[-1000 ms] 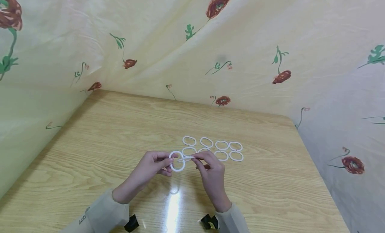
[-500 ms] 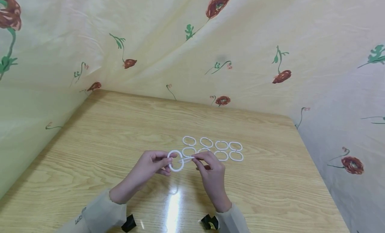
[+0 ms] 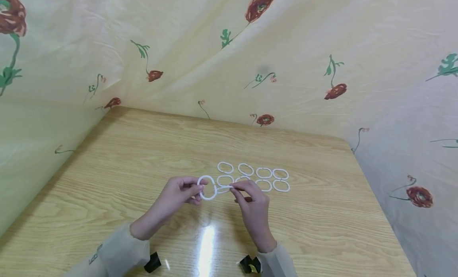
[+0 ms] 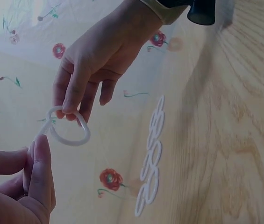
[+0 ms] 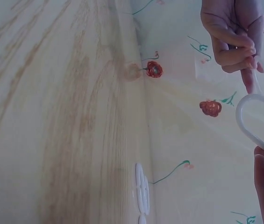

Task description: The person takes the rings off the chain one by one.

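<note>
My left hand pinches a white plastic ring that faces the head camera, just above the wooden table. My right hand pinches a second white ring, seen edge-on, and its end crosses the first ring. In the left wrist view the right hand holds a ring while my left fingers grip the other. In the right wrist view the ring sits between both hands. Whether the two rings are linked cannot be told.
Several more white rings lie in two rows on the table just beyond my hands, also visible as rings in the left wrist view. A flowered cloth hangs behind and at both sides. Black wrist straps sit at my sleeves.
Both hands and the two rings have drifted slightly away from me and a little left. The grips are unchanged.
</note>
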Demonstrator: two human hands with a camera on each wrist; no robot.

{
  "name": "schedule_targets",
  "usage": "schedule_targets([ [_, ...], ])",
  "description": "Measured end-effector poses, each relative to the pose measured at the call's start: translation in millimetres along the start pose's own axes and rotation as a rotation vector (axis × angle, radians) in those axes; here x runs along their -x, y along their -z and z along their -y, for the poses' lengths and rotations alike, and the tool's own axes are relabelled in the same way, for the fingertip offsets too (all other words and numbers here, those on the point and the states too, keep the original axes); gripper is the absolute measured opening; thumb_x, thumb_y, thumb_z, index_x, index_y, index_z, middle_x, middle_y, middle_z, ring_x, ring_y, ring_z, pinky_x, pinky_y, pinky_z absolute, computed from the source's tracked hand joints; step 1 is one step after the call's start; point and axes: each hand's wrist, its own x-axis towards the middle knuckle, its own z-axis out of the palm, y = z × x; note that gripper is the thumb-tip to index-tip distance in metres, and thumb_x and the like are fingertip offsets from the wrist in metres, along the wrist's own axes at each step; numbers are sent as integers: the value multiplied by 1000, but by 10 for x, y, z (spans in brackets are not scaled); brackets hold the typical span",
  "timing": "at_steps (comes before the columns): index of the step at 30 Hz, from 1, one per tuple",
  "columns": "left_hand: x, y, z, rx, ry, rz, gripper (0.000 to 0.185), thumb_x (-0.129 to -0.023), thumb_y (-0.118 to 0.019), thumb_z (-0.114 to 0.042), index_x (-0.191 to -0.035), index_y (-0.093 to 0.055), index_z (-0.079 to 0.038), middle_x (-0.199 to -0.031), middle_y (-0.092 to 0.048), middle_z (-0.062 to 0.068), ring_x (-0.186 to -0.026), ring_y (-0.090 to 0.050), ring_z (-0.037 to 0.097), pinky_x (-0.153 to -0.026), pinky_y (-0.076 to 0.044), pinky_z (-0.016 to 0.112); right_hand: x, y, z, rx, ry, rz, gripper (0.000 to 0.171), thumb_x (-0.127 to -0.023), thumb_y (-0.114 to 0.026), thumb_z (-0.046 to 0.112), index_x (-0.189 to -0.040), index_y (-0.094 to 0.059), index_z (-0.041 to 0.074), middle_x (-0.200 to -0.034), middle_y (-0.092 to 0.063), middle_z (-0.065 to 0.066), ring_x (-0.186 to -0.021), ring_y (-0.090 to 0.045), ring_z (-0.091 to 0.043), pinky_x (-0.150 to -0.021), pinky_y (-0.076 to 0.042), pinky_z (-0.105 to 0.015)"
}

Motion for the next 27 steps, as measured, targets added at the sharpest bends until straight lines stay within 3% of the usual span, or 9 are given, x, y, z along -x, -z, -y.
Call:
schedule_targets([
  [5, -84, 19, -1, -11, -17, -49, 25, -94, -59, -1, -111, -60, 17, -104, -71, 14, -68, -63, 3, -70, -61, 23, 34, 17, -39, -14, -35, 1, 8, -83, -72, -1, -88, -74, 6, -83, -70, -8, -65, -66, -17, -49, -57, -24],
  [10, -163, 58, -3, -41, -34, -85, 23, -94, -59, -1, -109, -60, 16, -107, -70, 18, -69, -64, 4, -70, -61, 23, 68, 39, -79, -9, -66, 2, 9, -83, -72, -1, -89, -74, 6, -83, -70, -7, -67, -64, -8, -49, -57, -25],
  [16, -237, 69, 14, -49, -25, -109, 24, -94, -60, -1, -112, -61, 14, -91, -70, 5, -68, -64, 4, -70, -61, 23, 98, 75, -109, -6, -105, -2, 7, -84, -72, 2, -89, -74, 6, -83, -69, -8, -74, -63, 0, -51, -57, -22],
  [21, -328, 85, 38, -57, -8, -129, 27, -94, -60, -1, -116, -59, 15, -102, -70, 14, -69, -62, 3, -70, -61, 22, 106, 129, -107, 11, -182, -16, 6, -84, -73, 4, -88, -75, 8, -81, -69, -6, -76, -62, 3, -51, -57, -20],
  [27, -476, 124, 58, -122, -11, -132, 26, -93, -60, 1, -114, -60, 14, -84, -67, 11, -66, -60, 4, -66, -60, 21, 126, 192, -114, 20, -226, -17, 8, -83, -74, 3, -90, -75, 7, -82, -69, -7, -77, -63, 3, -51, -58, -25],
])
